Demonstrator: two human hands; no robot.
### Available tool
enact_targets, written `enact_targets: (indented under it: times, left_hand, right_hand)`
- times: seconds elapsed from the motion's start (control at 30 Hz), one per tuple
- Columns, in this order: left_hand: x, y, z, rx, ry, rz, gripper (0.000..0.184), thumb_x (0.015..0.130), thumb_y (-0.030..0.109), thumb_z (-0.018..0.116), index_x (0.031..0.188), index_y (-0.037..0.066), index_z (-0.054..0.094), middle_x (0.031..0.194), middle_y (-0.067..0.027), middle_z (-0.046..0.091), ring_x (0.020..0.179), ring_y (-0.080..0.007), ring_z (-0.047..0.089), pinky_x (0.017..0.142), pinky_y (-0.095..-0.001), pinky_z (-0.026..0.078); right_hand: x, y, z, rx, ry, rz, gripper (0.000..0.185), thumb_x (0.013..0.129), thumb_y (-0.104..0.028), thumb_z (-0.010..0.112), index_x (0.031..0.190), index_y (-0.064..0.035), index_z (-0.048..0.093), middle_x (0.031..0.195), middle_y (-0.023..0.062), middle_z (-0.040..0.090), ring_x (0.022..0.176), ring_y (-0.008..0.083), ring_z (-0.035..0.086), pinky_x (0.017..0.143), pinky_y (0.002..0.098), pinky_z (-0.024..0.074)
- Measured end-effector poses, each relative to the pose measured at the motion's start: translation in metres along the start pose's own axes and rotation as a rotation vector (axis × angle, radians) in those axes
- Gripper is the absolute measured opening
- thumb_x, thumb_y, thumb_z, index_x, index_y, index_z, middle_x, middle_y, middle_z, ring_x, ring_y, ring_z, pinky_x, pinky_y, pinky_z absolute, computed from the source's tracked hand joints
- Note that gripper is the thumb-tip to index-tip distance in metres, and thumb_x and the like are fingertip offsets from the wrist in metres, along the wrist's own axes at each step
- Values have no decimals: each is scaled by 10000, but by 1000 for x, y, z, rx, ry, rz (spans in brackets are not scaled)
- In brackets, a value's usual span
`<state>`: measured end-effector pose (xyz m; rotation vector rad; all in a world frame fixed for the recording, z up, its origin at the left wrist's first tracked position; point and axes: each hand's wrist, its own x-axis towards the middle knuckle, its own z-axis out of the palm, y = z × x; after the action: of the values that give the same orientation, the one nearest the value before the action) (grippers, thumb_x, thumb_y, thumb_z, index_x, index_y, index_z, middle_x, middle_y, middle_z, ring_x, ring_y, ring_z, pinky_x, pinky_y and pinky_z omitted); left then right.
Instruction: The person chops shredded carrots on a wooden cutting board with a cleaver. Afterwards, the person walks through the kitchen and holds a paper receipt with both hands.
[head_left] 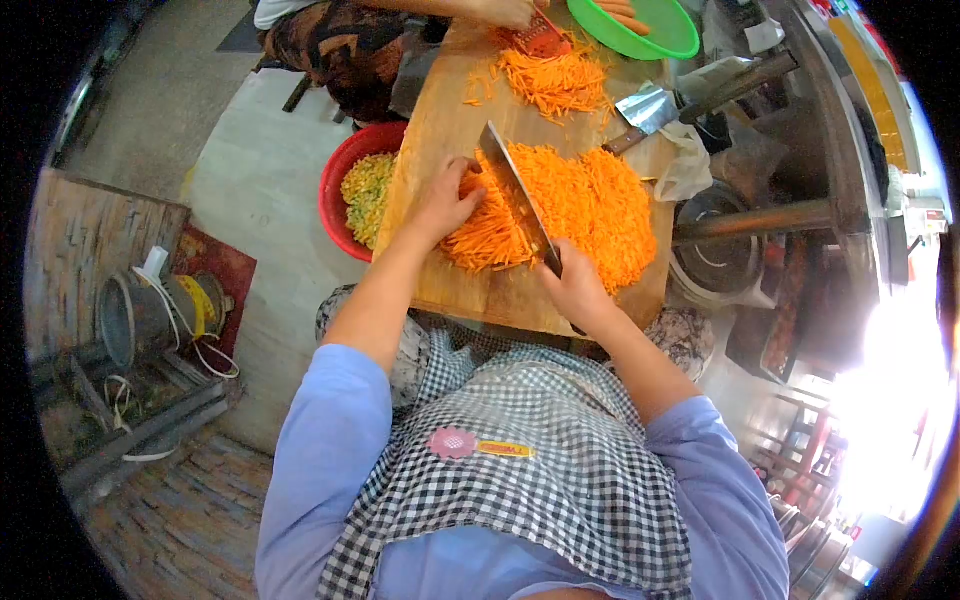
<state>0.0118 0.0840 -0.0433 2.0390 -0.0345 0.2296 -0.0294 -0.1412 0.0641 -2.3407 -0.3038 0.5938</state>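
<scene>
the right hand [577, 285] grasps a knife [514, 190]; the half-open left hand [449, 200] touches thin, bright orange carrot shreds [595, 210] heaped at upper centre.

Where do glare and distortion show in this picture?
In the head view, white glare washes out part of the far right; the head view also has black corners and wide-lens bending; the head view shows the cleaver and shredded carrot clear of that glare.

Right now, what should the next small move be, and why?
Probably one short chop with the cleaver: the right hand grips its handle, the left hand rests at the carrot shreds beside the blade, and those look longer than the ones across it.
</scene>
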Motion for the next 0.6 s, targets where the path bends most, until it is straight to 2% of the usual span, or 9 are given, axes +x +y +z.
enact_targets:
  times: [0.07, 0.27, 0.37, 0.47, 0.57, 0.6]
  left_hand:
    - [1, -2, -1, 127, -37, -2, 340, 829, 183, 620, 1090, -15, 527, 1126, -185, 534, 1081, -355, 499, 938, -392, 406]
    - [-2, 0, -2, 158, -41, 4, 301, 804, 143, 614, 1042, -21, 531, 1065, -204, 528, 1056, -377, 496, 915, -400, 408]
    - [-2, -3, -2, 197, -45, 65, 305, 789, 135, 613, 1036, -26, 532, 1049, -218, 522, 1031, -389, 493, 897, -416, 407]
    - [-4, -9, -1, 267, 37, 147, 246, 782, 146, 612, 964, -5, 547, 996, -183, 531, 975, -369, 503, 826, -422, 426]
    - [-5, -10, -4, 272, -13, 122, 239, 794, 134, 610, 976, -5, 544, 1003, -180, 522, 983, -366, 504, 828, -416, 426]
    - [-4, -10, -3, 209, 29, 118, 235, 798, 130, 610, 976, -7, 543, 1004, -180, 518, 981, -366, 504, 825, -414, 426]
  right_hand:
    - [-4, 12, -4, -94, -21, -119, 248, 853, -152, 584, 1028, 8, 511, 661, 107, 492, 578, 202, 514, 537, 349, 428]
    - [4, 3, -9, -18, -166, 50, 240, 850, -144, 579, 997, 27, 498, 658, 117, 496, 587, 212, 521, 546, 359, 427]
    - [30, 12, 11, -113, -126, -48, 230, 856, -141, 572, 984, 33, 493, 659, 115, 493, 611, 219, 530, 563, 362, 429]
    - [42, 18, 37, -210, -15, -77, 228, 853, -136, 576, 986, 31, 497, 660, 110, 487, 610, 217, 515, 566, 358, 424]
    - [29, 8, 27, 5, -11, 7, 216, 822, -145, 593, 934, 16, 506, 742, 223, 555, 716, 377, 571, 649, 431, 449]
    - [27, 9, 24, 15, 4, -7, 214, 822, -145, 593, 934, 15, 505, 740, 220, 554, 714, 376, 570, 647, 429, 448]
